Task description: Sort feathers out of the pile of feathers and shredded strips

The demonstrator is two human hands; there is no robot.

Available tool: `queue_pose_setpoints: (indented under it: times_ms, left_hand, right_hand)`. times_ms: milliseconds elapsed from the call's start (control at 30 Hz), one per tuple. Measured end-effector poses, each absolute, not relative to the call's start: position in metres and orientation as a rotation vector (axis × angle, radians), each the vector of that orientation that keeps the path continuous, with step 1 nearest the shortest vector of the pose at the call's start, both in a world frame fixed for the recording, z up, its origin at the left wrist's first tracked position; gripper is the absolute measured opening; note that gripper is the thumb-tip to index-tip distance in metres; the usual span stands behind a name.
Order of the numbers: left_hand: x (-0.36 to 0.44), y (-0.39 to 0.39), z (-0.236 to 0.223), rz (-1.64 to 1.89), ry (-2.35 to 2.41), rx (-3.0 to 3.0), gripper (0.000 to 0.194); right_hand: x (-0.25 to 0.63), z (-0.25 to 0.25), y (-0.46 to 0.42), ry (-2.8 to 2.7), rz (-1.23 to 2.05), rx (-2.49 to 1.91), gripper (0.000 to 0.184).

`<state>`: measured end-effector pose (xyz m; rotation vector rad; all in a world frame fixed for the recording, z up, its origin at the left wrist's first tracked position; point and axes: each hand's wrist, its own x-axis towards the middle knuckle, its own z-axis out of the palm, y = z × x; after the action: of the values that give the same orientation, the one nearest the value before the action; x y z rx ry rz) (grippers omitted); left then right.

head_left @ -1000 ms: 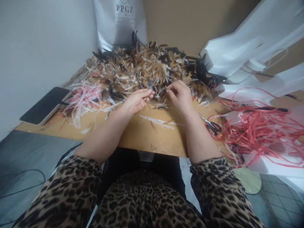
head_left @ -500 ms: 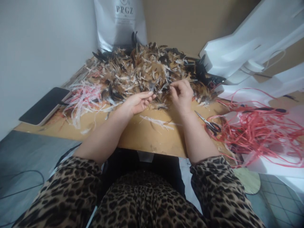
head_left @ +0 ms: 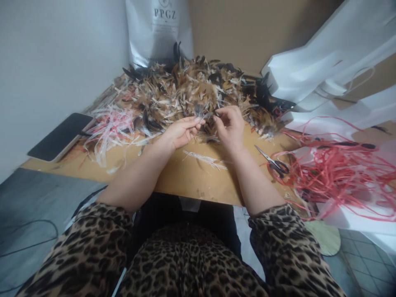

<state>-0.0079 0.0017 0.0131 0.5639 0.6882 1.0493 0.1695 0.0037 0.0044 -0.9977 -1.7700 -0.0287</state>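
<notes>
My left hand (head_left: 183, 131) is closed in a pinch on a small greyish feather (head_left: 199, 110), its fluffy end pointing up past the fingertips. Just to the right, my right hand (head_left: 229, 126) is also pinched, with a dark feather (head_left: 213, 114) between thumb and forefinger. The two sets of fingertips are close together but apart. Behind them spreads a large heap of brown, white and black feathers (head_left: 185, 88). Stripped white quills (head_left: 206, 159) lie on the tabletop below my hands.
Scissors (head_left: 274, 161) lie right of my right forearm, beside a tangle of red ribbon strips (head_left: 340, 169). At the left are a phone (head_left: 60, 137) and a bundle of pink and white strips (head_left: 111, 128). A white bag (head_left: 161, 33) stands behind the heap; white sheeting (head_left: 309, 62) fills the right.
My right hand has moved left, closer to my left hand, and the dark feather now shows in its fingers. My left hand keeps its pinch almost in place.
</notes>
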Motion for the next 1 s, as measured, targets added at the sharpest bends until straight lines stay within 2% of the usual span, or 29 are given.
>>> queue_pose_setpoints:
  times_ms: [133, 333, 667, 800, 1000]
  left_hand:
    - [-0.005, 0.003, 0.010, 1.175, 0.734, 0.721, 0.007]
    - [-0.003, 0.000, 0.010, 1.260, 0.767, 0.869, 0.012]
    - [-0.002, -0.003, 0.009, 1.173, 0.808, 1.084, 0.017]
    - [-0.002, -0.004, 0.008, 1.147, 0.795, 1.096, 0.015]
    - [-0.004, -0.003, 0.010, 1.100, 0.754, 0.850, 0.007]
  right_hand:
    - [0.158, 0.014, -0.005, -1.568, 0.097, -1.077, 0.026]
    - [0.149, 0.022, -0.011, -1.493, 0.899, -1.193, 0.044]
    - [0.151, 0.016, -0.003, -1.064, 1.527, -1.025, 0.036]
    - [0.154, 0.017, -0.002, -1.021, 1.683, -0.930, 0.035]
    - [0.155, 0.018, -0.001, -0.965, 1.641, -0.874, 0.038]
